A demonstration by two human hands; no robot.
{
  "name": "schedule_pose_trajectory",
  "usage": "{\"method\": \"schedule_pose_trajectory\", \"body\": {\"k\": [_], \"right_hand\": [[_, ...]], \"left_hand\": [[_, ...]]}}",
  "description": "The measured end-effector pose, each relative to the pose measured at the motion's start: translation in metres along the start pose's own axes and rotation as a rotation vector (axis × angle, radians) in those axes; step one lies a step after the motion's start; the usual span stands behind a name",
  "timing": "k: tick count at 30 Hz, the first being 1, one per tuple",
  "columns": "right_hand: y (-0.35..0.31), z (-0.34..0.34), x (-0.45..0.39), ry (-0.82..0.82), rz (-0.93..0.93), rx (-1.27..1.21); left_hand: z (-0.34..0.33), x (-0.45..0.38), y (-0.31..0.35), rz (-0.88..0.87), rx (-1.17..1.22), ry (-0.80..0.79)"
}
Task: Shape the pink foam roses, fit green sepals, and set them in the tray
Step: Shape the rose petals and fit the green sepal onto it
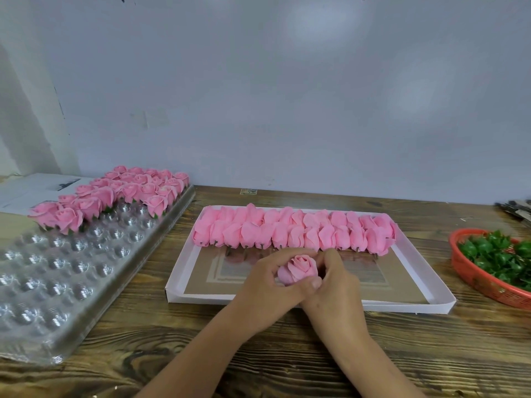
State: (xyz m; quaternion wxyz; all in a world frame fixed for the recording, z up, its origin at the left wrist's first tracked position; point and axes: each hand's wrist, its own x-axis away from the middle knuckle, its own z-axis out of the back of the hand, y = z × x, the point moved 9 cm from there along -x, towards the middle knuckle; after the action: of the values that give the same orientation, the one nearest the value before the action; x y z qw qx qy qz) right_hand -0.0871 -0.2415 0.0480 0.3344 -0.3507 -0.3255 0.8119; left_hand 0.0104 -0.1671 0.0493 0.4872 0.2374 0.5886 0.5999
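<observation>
A person's two bare hands are meeting low in the middle of the head view, over a wooden desk (287,354). The left hand (267,285) and the right hand (334,282) are both curling their fingers around a single pink foam rose (298,268), gripping it between them with its petals facing up and away from the person. The thumbs are pressing together just under the flower.

Directly beyond the hands, a shallow pale cardboard box lid (436,304) is lying flat on the desk, and the hands are hovering over its near half. Along its far side, two packed rows of unshaped pink rose buds (293,231) are lying on their sides, short stems pointing toward the hands.

To the left of the left hand, a clear plastic tray (57,268) with rows of round cups is sitting on the desk. Finished roses (115,193), with green showing beneath them, are filling its far end, while the cups nearer the person are standing bare.

Well to the right of the right hand, a red plastic basket (471,278) is holding a heap of green sepals (497,255).

A plain pale wall (287,96) is rising behind the desk.
</observation>
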Motion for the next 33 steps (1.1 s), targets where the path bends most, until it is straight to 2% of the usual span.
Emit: {"method": "schedule_pose_trajectory", "body": {"k": [7,14,20,23,33], "right_hand": [[-0.003,-0.001,0.000,-0.019,-0.007,-0.060],[-0.009,-0.009,0.001,-0.040,0.079,0.000],[-0.004,0.001,0.001,0.032,0.065,-0.076],[0.000,0.001,-0.001,0.018,0.041,-0.095],[-0.009,-0.002,0.001,0.023,0.106,-0.171]], "left_hand": [[-0.001,0.002,0.007,-0.022,0.011,-0.019],[0.009,-0.001,0.013,-0.060,0.062,0.061],[0.003,0.000,0.005,-0.040,-0.149,0.005],[0.000,0.001,0.000,-0.017,-0.166,-0.033],[0.006,0.001,0.015,-0.047,0.008,0.017]]}}
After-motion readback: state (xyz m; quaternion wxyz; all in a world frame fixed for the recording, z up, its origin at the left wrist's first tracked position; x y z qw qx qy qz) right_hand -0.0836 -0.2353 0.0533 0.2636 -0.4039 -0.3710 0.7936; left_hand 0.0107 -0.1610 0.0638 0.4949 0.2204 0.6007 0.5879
